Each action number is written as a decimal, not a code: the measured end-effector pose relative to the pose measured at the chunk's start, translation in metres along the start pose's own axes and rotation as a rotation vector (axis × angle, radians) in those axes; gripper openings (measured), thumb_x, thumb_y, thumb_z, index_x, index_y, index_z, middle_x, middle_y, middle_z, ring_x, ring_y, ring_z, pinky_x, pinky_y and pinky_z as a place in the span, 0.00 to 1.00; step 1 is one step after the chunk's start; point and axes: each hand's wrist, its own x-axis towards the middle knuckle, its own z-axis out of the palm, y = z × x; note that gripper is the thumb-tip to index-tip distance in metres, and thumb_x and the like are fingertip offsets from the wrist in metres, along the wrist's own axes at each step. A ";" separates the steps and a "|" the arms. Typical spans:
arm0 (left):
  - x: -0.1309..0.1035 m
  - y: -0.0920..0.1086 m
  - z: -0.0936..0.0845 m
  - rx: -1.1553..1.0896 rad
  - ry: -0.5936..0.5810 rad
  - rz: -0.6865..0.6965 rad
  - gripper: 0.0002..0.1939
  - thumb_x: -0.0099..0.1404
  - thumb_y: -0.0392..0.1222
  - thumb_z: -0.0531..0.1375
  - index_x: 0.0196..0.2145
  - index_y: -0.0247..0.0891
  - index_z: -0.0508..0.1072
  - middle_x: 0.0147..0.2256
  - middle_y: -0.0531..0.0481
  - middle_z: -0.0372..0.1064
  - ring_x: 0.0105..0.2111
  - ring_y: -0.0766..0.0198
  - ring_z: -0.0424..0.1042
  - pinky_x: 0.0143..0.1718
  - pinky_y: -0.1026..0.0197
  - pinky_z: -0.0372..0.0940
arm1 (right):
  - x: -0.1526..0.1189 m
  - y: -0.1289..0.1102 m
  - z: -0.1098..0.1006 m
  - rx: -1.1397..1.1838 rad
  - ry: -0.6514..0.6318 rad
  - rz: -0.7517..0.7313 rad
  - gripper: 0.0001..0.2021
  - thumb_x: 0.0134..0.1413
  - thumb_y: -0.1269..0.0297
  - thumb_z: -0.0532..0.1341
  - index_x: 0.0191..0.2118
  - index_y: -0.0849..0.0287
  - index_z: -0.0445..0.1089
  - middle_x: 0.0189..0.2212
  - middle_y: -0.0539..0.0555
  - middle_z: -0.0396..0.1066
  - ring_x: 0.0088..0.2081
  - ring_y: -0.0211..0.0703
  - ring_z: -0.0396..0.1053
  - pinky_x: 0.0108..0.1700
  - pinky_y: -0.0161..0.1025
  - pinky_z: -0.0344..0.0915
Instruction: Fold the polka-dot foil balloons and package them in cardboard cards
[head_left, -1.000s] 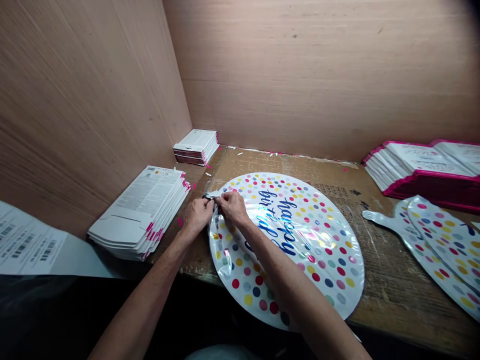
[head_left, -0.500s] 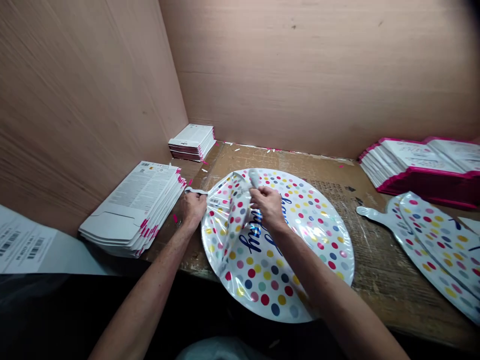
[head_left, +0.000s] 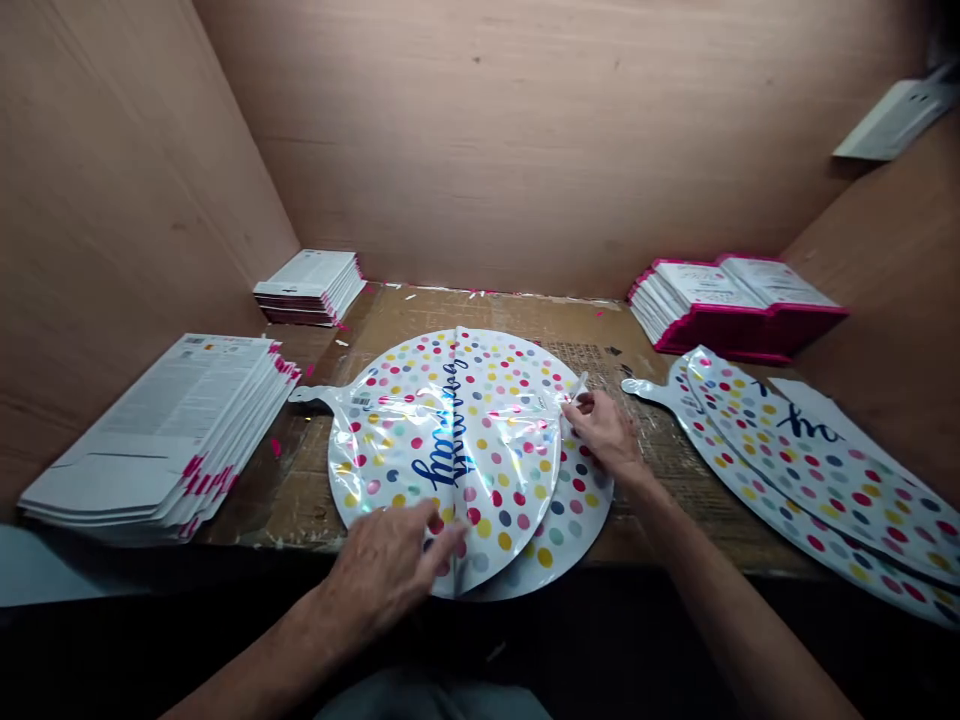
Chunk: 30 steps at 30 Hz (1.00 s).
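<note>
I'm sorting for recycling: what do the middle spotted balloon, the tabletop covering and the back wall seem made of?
Middle spotted balloon: glossy thin film, plastic or foil, by its glints and creases.
Tabletop covering: likely cardboard, brown and scuffed, by its printed marks.
Back wall: seemingly wood or veneer, matt, with fine grain.

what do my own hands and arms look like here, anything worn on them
Both your left hand and right hand are bare, with no gloves. No sleeves show on either forearm, and no watch or bracelet is visible.
</note>
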 end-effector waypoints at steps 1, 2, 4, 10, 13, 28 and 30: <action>0.006 0.004 0.002 -0.001 0.048 -0.069 0.26 0.67 0.59 0.45 0.29 0.41 0.73 0.27 0.46 0.74 0.32 0.54 0.74 0.34 0.58 0.59 | -0.004 -0.001 -0.001 -0.111 0.078 -0.140 0.14 0.50 0.62 0.63 0.43 0.62 0.71 0.42 0.63 0.73 0.41 0.51 0.71 0.42 0.44 0.68; 0.012 0.007 0.006 -0.024 0.066 -0.108 0.28 0.68 0.59 0.42 0.25 0.40 0.71 0.27 0.45 0.73 0.32 0.55 0.73 0.34 0.58 0.58 | -0.009 -0.002 0.001 -0.228 0.126 -0.305 0.17 0.53 0.62 0.61 0.48 0.62 0.70 0.48 0.64 0.70 0.48 0.53 0.69 0.49 0.47 0.66; 0.019 0.014 0.020 -0.101 0.049 -0.128 0.30 0.67 0.61 0.42 0.20 0.40 0.65 0.24 0.47 0.70 0.30 0.57 0.71 0.32 0.59 0.56 | -0.015 -0.004 0.011 -0.425 0.085 -0.601 0.17 0.59 0.62 0.57 0.53 0.61 0.69 0.54 0.63 0.66 0.55 0.53 0.64 0.56 0.48 0.61; 0.015 0.024 0.051 -0.490 -0.108 -0.190 0.25 0.55 0.60 0.58 0.17 0.40 0.54 0.16 0.58 0.50 0.18 0.70 0.51 0.21 0.64 0.42 | -0.023 0.009 0.018 -0.450 -0.238 -0.653 0.15 0.63 0.58 0.57 0.48 0.60 0.73 0.51 0.60 0.70 0.54 0.51 0.65 0.57 0.48 0.62; 0.012 0.035 0.025 -0.908 -0.277 -0.167 0.26 0.53 0.62 0.60 0.18 0.40 0.54 0.14 0.61 0.43 0.15 0.74 0.40 0.18 0.65 0.36 | -0.057 0.003 -0.006 -0.142 -0.216 -0.700 0.22 0.64 0.50 0.54 0.54 0.60 0.68 0.53 0.61 0.70 0.56 0.50 0.66 0.57 0.48 0.64; 0.058 0.005 -0.025 -0.011 0.625 0.287 0.20 0.63 0.58 0.55 0.35 0.38 0.75 0.37 0.44 0.74 0.40 0.54 0.71 0.42 0.54 0.65 | -0.101 0.068 -0.031 -0.379 0.154 -1.260 0.32 0.62 0.68 0.57 0.68 0.66 0.47 0.59 0.71 0.62 0.61 0.57 0.60 0.58 0.58 0.64; 0.083 0.000 -0.013 0.062 0.646 0.500 0.18 0.65 0.52 0.55 0.43 0.36 0.74 0.46 0.40 0.72 0.49 0.52 0.68 0.51 0.51 0.63 | -0.093 0.074 -0.036 -0.411 0.109 -1.272 0.33 0.59 0.73 0.56 0.68 0.65 0.47 0.61 0.70 0.60 0.62 0.57 0.59 0.58 0.58 0.64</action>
